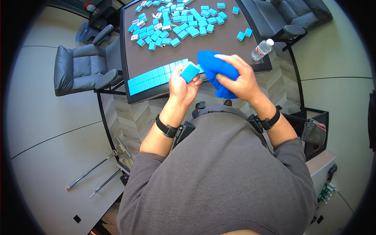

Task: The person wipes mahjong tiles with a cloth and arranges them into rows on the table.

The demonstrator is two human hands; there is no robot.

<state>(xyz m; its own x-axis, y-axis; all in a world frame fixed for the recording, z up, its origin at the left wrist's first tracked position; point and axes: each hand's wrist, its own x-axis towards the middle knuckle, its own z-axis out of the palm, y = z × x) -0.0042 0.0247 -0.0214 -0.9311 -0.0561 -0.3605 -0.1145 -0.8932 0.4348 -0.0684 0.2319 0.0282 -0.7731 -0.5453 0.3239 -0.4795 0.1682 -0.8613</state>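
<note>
My left hand (183,87) grips a mahjong tile (190,72) with its light-blue back turned up, just above the table's near edge. Close beside it, my right hand (242,80) is closed on a bunched blue cloth (215,68), which hangs a little apart from the tile. A double row of mahjong tiles (152,78), blue backs up, lies along the near edge and passes behind my left hand. Farther off, many loose tiles (184,23) are scattered over the brown tabletop (156,56), a few with white faces showing.
A water bottle (262,49) stands at the table's right corner. One grey armchair (84,66) is at the left and another armchair (290,17) at the upper right. A black bin-like box (323,133) holding a grey pouch sits at my right.
</note>
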